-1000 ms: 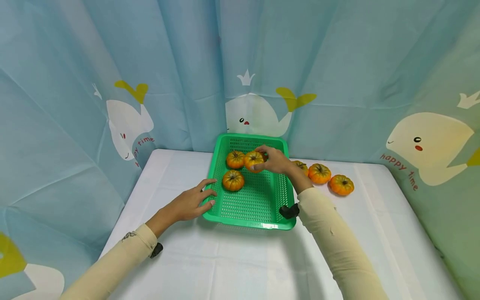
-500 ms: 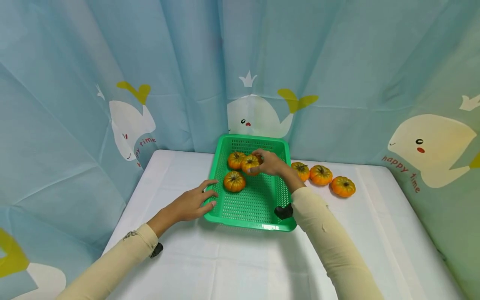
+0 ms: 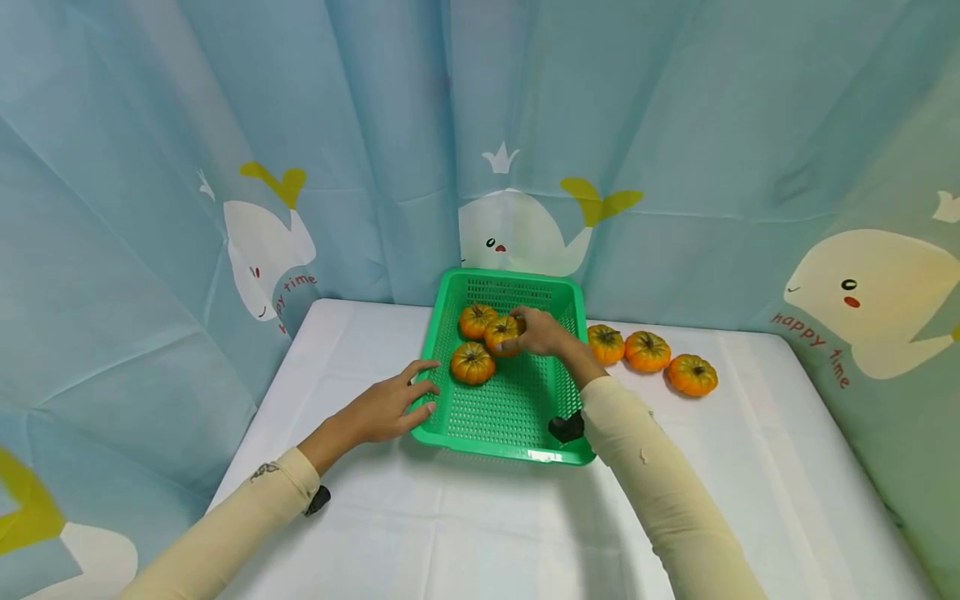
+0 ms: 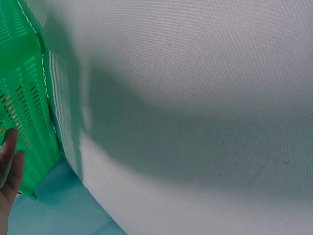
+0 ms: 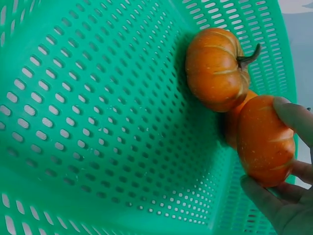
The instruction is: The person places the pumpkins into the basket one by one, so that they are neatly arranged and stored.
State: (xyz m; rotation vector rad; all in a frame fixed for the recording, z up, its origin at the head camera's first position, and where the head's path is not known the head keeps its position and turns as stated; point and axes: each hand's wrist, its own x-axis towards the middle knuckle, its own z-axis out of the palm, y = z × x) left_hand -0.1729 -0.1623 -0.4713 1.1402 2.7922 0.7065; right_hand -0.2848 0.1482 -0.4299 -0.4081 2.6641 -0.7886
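Note:
Inside the green plastic basket [image 3: 510, 412], my right hand [image 3: 542, 332] grips a small orange pumpkin [image 3: 501, 335] between thumb and fingers. In the right wrist view this pumpkin [image 5: 266, 142] is tilted and overlaps another behind it. Two more pumpkins lie in the basket: one at the back left [image 3: 477, 320] and a nearer pumpkin [image 3: 472, 363], whose stem shows in the right wrist view. My left hand [image 3: 382, 407] has its fingers spread and loosely bent at the basket's left rim. The left wrist view shows only some left fingers [image 4: 12, 166] by the perforated wall.
Three pumpkins sit in a row on the white tablecloth [image 3: 480, 533] right of the basket: a near one [image 3: 605, 344], a middle one [image 3: 647, 351] and an outer one [image 3: 692, 375]. Blue curtains [image 3: 375, 125] with whale prints surround the table's back and sides.
My right hand has moved slightly left and down with the pumpkin, bringing it closer to the two others in the basket. The left hand stays at the rim.

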